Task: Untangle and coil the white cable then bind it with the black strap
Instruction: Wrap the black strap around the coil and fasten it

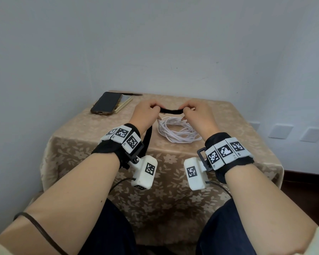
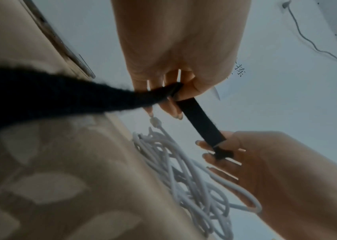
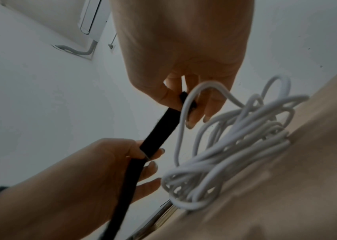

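Observation:
The white cable (image 1: 178, 130) lies in a loose coil on the tablecloth, just below my hands; it also shows as the coiled cable (image 2: 186, 177) and cable (image 3: 231, 146) in the wrist views. The black strap (image 1: 171, 110) is stretched between both hands above the coil's far edge. My left hand (image 1: 145, 112) pinches the strap (image 2: 200, 118) partway along, and the rest hangs down past my left wrist. My right hand (image 1: 195, 112) pinches the strap's other end, seen as the strap (image 3: 159, 131) in the right wrist view.
A dark phone (image 1: 107, 105) leans on a yellowish notebook (image 1: 124, 103) at the table's back left. The floral tablecloth (image 1: 99, 144) covers a small table against a grey wall. My knees sit under the near edge.

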